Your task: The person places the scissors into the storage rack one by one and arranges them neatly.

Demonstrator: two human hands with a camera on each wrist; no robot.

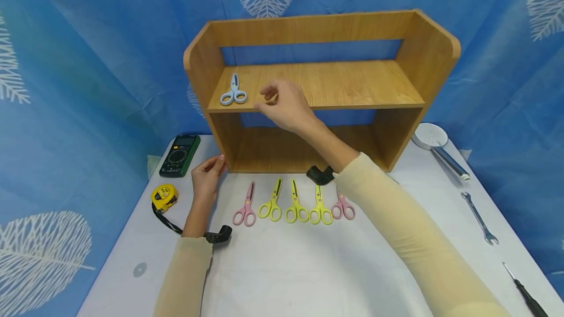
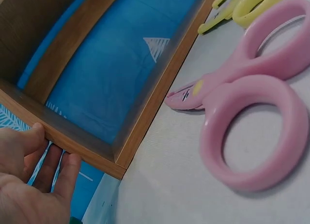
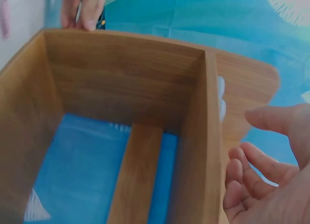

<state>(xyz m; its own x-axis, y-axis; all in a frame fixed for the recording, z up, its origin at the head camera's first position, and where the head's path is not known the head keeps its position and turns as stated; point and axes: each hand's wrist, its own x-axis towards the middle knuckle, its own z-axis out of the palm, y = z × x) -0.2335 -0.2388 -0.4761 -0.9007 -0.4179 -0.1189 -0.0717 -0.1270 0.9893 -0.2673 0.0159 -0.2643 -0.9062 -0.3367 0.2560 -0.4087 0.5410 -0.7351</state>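
My left hand touches the lower left side of the wooden shelf, its fingertips right at the panel's front edge. Over the upper board hovers my right hand, fingers loosely bent with nothing between them. To its left, light blue scissors lie on that board, blades toward the back. In front of the shelf a row of scissors lies on the table: pink scissors at the left end, three yellow scissors in the middle, and another pink pair partly hidden by my right arm.
A green multimeter and a yellow tape measure lie left of the shelf. To the right are a magnifying glass, a wrench and a screwdriver. A grey disc lies at the front left.
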